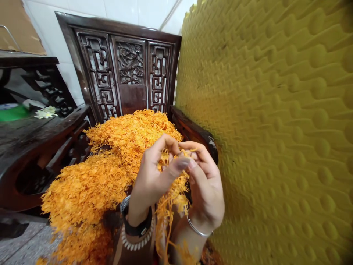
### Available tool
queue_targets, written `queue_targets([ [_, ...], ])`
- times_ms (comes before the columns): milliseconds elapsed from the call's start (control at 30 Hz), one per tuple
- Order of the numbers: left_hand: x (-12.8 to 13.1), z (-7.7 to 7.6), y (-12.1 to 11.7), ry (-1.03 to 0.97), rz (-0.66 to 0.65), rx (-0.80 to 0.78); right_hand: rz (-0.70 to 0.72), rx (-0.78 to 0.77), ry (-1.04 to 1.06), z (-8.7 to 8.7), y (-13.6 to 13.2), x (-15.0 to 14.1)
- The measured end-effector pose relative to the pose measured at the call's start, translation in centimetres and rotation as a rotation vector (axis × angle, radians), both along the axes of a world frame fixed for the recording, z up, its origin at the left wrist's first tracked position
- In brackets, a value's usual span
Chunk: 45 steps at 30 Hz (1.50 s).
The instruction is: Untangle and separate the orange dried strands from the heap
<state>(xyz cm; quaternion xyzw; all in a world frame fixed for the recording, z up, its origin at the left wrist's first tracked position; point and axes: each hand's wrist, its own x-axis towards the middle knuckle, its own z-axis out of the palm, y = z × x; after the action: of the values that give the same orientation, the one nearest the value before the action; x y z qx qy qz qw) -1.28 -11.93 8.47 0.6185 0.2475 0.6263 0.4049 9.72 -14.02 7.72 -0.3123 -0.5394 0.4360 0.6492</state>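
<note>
My left hand (151, 178), with a dark watch (138, 227) and a beaded bracelet on its wrist, is closed in a pinch on orange string (176, 197). Right against it, my right hand (207, 184) pinches the same stringy orange strands, a silver bangle (199, 232) round its wrist. The two thumbs meet in front, partly hiding the strands between the fingertips. Loose lengths hang below the hands, between the forearms. Behind and to the left, a large fluffy pile of orange strands (96, 180) covers the seat of a carved dark wooden chair (134, 97).
A yellow textured foam mat (264, 121) stands like a wall close to my right hand. On the left, a dark wooden table (16, 141) bears a green dish (13, 113) and pale flowers (46, 112). White tiles (121, 9) cover the back wall.
</note>
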Motion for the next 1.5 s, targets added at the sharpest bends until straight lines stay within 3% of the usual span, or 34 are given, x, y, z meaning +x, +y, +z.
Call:
queue_targets([
  [133,0.0,-0.2,0.6,0.193,-0.025,0.007,-0.054,0.017,0.008,-0.1,0.3,0.1],
  [267,-0.1,-0.5,1.2,0.097,-0.064,-0.045,-0.047,-0.028,0.022,-0.3,0.5,0.5],
  [367,-0.2,-0.6,1.4,0.004,-0.01,-0.063,-0.004,-0.074,-0.032,-0.4,0.7,0.8],
  [567,-0.4,-0.6,1.2,0.087,0.084,-0.052,-0.067,0.033,-0.087,-0.3,1.0,1.2],
  [700,-0.4,-0.5,1.1,0.213,0.027,0.029,-0.067,0.03,-0.001,-0.7,1.5,1.2],
  [833,-0.1,-0.5,1.6,0.298,-0.036,-0.001,-0.01,-0.015,0.074,-0.9,2.2,1.0],
  [933,0.0,-0.6,2.0,0.182,-0.15,-0.064,0.027,-0.089,0.047,-0.7,2.3,0.9],
  [1133,-0.5,-1.0,2.2,-0.003,-0.103,-0.13,0.231,-0.097,-0.101,-0.6,2.1,0.9],
  [1367,-0.1,-0.8,1.8,-0.263,-0.38,-0.295,0.48,-0.081,0.181,-0.7,2.4,-0.5],
  [1433,-0.8,-0.7,2.2,-0.362,-0.421,-0.295,0.57,-0.015,0.261,-0.5,2.4,-0.4],
  [1500,-2.0,-0.6,2.6,-0.492,-0.416,-0.265,0.571,0.04,0.323,-0.3,2.4,0.1],
])
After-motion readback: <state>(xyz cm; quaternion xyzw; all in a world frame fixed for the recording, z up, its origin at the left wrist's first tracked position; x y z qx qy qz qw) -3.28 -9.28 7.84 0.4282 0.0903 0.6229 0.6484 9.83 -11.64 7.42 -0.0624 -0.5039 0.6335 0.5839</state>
